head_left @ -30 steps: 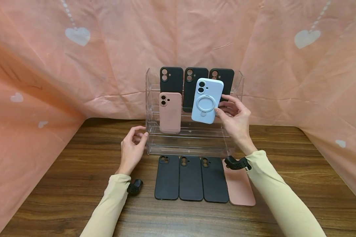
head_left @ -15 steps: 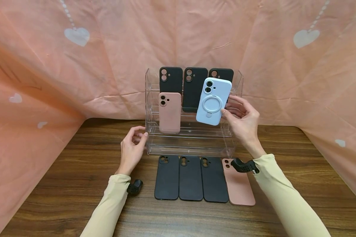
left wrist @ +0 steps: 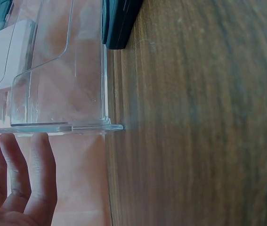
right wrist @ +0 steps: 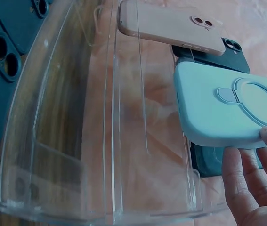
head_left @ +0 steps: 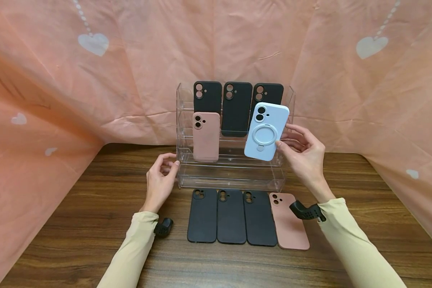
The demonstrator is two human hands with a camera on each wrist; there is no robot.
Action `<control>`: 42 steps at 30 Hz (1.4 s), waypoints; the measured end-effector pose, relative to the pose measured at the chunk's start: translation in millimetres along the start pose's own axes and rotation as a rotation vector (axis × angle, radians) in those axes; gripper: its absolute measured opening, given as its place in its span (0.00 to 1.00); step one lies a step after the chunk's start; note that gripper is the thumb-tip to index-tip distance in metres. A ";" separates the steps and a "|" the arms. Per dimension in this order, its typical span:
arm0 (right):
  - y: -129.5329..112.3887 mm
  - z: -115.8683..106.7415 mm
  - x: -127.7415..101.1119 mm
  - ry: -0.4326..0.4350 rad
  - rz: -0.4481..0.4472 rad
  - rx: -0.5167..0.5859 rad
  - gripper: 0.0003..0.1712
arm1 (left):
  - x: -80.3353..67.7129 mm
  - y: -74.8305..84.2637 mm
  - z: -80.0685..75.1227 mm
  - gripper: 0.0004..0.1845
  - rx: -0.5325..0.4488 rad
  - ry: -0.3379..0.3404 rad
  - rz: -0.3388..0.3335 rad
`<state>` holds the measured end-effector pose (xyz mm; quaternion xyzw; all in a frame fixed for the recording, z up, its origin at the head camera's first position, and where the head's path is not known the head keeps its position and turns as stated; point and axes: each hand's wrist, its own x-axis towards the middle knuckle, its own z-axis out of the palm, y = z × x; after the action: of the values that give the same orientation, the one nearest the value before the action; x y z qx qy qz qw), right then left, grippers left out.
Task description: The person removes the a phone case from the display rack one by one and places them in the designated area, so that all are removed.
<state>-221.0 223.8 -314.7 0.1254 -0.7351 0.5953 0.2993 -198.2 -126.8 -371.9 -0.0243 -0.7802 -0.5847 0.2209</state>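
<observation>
In the head view my right hand (head_left: 305, 157) pinches a light blue phone case (head_left: 264, 136) with a round ring stand on its back. The case is tilted and held in front of the clear acrylic rack (head_left: 230, 184). In the right wrist view the thumb lies on the blue case (right wrist: 204, 108) and the fingers are behind it. My left hand (head_left: 161, 179) touches the rack's left side; in the left wrist view its fingers (left wrist: 43, 169) reach straight to the side panel. Black cases (head_left: 235, 110) stand in the upper tier, and a pink case (head_left: 206, 138) stands below the leftmost.
On the wooden table (head_left: 93, 224), in front of the rack, lies a row of cases: several black cases (head_left: 232, 218) and a pink case (head_left: 291, 226) at the right end. A peach cloth (head_left: 147, 60) with white hearts hangs behind and at both sides.
My right hand has moved right and then somewhat down with the blue phone case, which leans further to the right. More of the right black case shows. My left hand has stayed put.
</observation>
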 end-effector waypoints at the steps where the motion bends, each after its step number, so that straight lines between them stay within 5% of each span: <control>1: 0.2 -1.8 -1.3 0.001 0.000 -0.004 0.27 | 0.0 -0.2 -0.1 0.12 0.001 0.001 0.000; 23: 1.6 -40.8 -32.9 -0.036 0.012 -0.131 0.29 | -0.6 2.3 -0.1 0.11 0.011 -0.004 0.006; 32: 3.1 -54.1 -40.8 -0.054 0.016 -0.173 0.31 | 10.0 -30.8 3.7 0.12 0.024 0.003 0.010; 42: 7.2 -68.5 -50.8 -0.054 0.070 -0.080 0.28 | 10.2 -35.9 0.8 0.10 0.011 -0.010 0.050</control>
<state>-164.9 282.1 -342.7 0.1039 -0.7701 0.5718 0.2631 -218.3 -139.6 -400.7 -0.0457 -0.7835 -0.5747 0.2318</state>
